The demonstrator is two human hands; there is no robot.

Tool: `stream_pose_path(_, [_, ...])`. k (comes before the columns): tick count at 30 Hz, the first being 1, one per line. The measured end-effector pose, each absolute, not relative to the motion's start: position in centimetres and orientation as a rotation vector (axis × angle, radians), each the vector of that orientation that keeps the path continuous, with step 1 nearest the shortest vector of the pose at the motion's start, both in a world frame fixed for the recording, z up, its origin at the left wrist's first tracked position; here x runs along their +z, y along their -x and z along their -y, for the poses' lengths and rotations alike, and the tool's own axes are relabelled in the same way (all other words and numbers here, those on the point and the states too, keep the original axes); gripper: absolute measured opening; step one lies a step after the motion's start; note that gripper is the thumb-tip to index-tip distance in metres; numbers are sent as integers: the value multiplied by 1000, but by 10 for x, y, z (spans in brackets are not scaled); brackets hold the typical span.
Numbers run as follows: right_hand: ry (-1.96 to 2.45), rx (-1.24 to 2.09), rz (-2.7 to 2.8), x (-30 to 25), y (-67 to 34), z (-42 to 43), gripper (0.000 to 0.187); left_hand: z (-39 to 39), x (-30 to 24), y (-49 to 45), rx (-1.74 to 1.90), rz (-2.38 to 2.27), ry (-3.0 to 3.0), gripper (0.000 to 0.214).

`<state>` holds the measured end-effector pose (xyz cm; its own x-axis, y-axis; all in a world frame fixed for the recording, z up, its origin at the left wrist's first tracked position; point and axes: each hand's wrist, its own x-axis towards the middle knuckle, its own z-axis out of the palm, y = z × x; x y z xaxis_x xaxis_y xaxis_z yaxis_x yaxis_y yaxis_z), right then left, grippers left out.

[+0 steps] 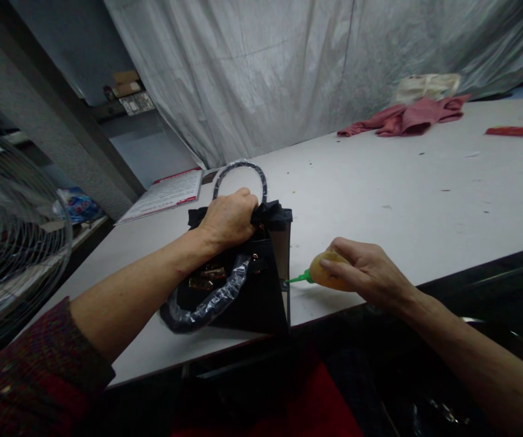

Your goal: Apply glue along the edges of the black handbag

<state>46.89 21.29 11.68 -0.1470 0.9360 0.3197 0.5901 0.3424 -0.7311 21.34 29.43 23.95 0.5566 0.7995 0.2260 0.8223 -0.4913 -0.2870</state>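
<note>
A black handbag (252, 297) stands near the table's front edge, its two round handles wrapped in clear plastic. One handle (243, 164) rises behind it and the other hangs down in front. My left hand (230, 221) is closed on the bag's top edge, its fingertips hidden. In my right hand (356, 267) is a yellowish squeeze bottle (329, 271) with a green nozzle (300, 278). The nozzle points left, and its thin tip is at the bag's pale side panel (281, 255); whether it touches I cannot tell.
A printed sheet (165, 193) lies behind the bag on the white table (379, 200). Farther back are a pink cloth (416, 116) and a red packet or tube (509, 131). A wire-caged fan (19, 243) stands at the left, and a grey plastic curtain (261, 73) hangs behind.
</note>
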Motion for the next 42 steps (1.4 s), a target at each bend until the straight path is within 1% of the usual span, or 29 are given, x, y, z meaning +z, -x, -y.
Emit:
stream_pose_path(5, [1381,634,1796,117,-467,-207,43,-287,242,-209,-109,1321,2439,17])
stream_pose_path(10, [1390,767,1761,120,-464,-200,44,-276,243,-206,-152,1295,2438,17])
stream_pose_path(14, [1418,716,1748,118,-463,-196,45,-269,243,-204,-169,1287,2428,14])
stream_pose_path(24, [1441,786,1707,113,-461,-184,43,-244,240,-190,-244,1339,2398,14])
stream_pose_path(29, [1405,659,1749,116,-460,-177,45,-232,242,-186,-298,1349,2430,11])
stream_pose_path(34, [1374,678,1764,118,-463,-172,45,-220,246,-184,-293,1422,2472,9])
stream_pose_path(42, [1376,656,1755,110,-467,-169,44,-209,247,-177,-335,1508,2528,15])
